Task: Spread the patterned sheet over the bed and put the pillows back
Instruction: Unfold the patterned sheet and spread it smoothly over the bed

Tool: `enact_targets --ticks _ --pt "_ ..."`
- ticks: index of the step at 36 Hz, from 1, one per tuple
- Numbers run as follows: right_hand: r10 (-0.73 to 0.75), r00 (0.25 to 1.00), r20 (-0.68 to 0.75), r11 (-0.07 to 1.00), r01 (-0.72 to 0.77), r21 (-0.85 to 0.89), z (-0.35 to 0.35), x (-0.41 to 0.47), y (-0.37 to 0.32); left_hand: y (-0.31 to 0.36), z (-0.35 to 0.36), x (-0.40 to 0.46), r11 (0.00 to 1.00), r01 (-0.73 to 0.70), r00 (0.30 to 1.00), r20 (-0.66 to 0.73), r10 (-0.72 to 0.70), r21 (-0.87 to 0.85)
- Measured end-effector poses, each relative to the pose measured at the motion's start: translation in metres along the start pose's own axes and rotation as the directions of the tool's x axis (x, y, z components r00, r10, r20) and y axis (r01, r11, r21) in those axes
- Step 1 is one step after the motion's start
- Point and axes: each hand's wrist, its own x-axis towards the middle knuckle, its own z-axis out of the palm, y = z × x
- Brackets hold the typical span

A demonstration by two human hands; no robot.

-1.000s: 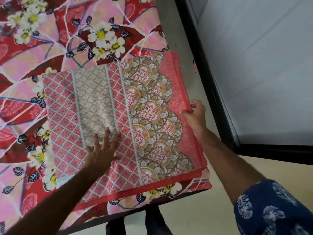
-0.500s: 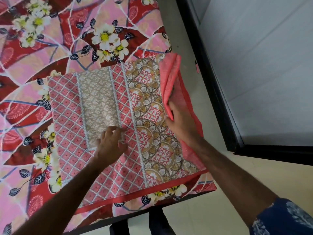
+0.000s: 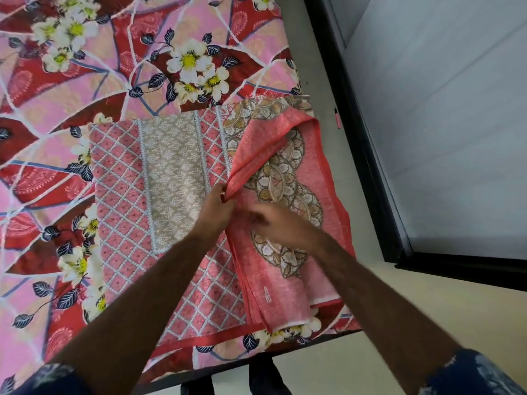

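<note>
Pinching patterned sheet [image 3: 176, 166] fold, left hand [image 3: 216, 212] grip, right hand [image 3: 273, 223] beside

You're in a bedroom of a home: a bed draped in a pink and red floral bedsheet [image 3: 119, 81] fills the view, a folded red patterned cloth [image 3: 176, 178] lies on it, with plain pale floor [image 3: 484, 317] alongside.

The bed [image 3: 288, 355] is covered by a pink and red floral sheet [image 3: 119, 75]. A folded patterned sheet [image 3: 171, 172] is laid on it, under both grips, near the bed's dark-framed corner edge.
</note>
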Motion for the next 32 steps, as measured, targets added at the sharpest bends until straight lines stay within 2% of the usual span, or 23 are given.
enact_targets --ticks 2,4,7,10,12,15,18,20,23,26,32 --pt "0.024 0.975 -0.222 0.997 -0.040 -0.064 -0.025 0.005 0.018 -0.006 -0.003 0.001 0.998 -0.017 1.000 -0.013 0.018 0.058" --pt "0.030 0.900 -0.435 0.989 -0.088 -0.115 -0.050 0.016 0.036 -0.011 -0.004 0.002 0.995 -0.031 0.999 -0.034 0.034 0.098" --pt "0.014 0.822 -0.569 0.944 -0.199 -0.265 -0.079 0.037 0.056 -0.013 -0.001 0.002 0.995 -0.059 0.995 -0.076 0.065 0.083" --pt "-0.054 0.788 -0.614 0.813 -0.322 -0.485 -0.090 0.061 0.060 -0.012 0.002 0.001 0.993 -0.093 0.989 -0.106 0.100 0.066" --pt "-0.096 0.809 -0.580 0.706 -0.355 -0.612 -0.093 0.074 0.055 -0.013 0.004 0.003 0.990 -0.124 0.983 -0.125 0.131 0.064" --pt "-0.094 0.911 -0.402 0.596 -0.272 -0.756 -0.089 0.092 0.049 -0.011 0.007 0.006 0.989 -0.138 0.977 -0.158 0.145 0.054" --pt "-0.149 0.923 -0.356 0.510 -0.237 -0.827 -0.087 0.107 0.047 -0.005 0.011 0.006 0.980 -0.183 0.962 -0.192 0.196 0.084" --pt "-0.192 0.893 -0.407 0.526 -0.257 -0.811 -0.093 0.114 0.045 -0.001 0.015 0.003 0.970 -0.218 0.957 -0.174 0.234 0.109" --pt "-0.190 0.819 -0.541 0.632 -0.319 -0.706 -0.114 0.120 0.037 0.001 0.022 -0.001 0.949 -0.251 0.957 -0.096 0.273 0.189" --pt "-0.089 0.797 -0.598 0.717 -0.366 -0.594 -0.140 0.122 0.035 -0.006 0.029 -0.001 0.951 -0.250 0.966 -0.017 0.257 0.184" --pt "-0.004 0.789 -0.615 0.894 -0.272 -0.355 -0.169 0.109 0.018 -0.006 0.043 -0.014 0.949 -0.270 0.962 0.083 0.259 0.166"
